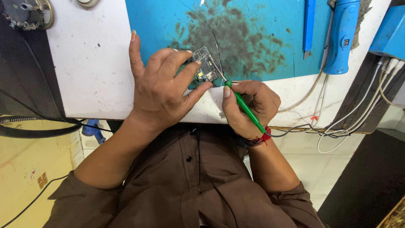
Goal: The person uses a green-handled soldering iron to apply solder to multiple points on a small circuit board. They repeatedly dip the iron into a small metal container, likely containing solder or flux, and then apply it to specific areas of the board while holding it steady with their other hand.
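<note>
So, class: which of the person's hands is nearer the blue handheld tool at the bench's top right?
Right. The right hand lies below-left of the blue handheld tool; the left hand is farther left.

A small circuit board [205, 65] lies flat on the blue mat, near the front edge of the white table. It is grey-green, with metal shields and small gold parts. A green probe [244, 106] with a thin metal needle leans over it, and the needle tip touches the board's right edge.
</note>
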